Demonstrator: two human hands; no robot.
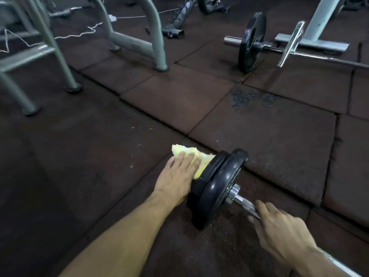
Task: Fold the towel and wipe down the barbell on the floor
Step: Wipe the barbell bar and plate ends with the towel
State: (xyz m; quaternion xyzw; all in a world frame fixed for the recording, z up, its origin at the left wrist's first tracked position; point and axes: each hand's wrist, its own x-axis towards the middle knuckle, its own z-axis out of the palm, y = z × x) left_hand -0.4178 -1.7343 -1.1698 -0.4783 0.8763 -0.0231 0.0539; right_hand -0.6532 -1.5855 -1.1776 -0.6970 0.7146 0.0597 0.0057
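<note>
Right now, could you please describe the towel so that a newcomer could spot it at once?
Find the near barbell on the dark floor tiles, the one the right hand grips. Beyond its black plates, the left hand presses the towel against the outer plate. It is the only yellow-and-white thing among grey and black gear.

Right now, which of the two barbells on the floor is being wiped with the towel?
The near barbell, under both hands: the left hand presses the yellow towel against its plates. The far barbell by the bench frame lies untouched.
</note>
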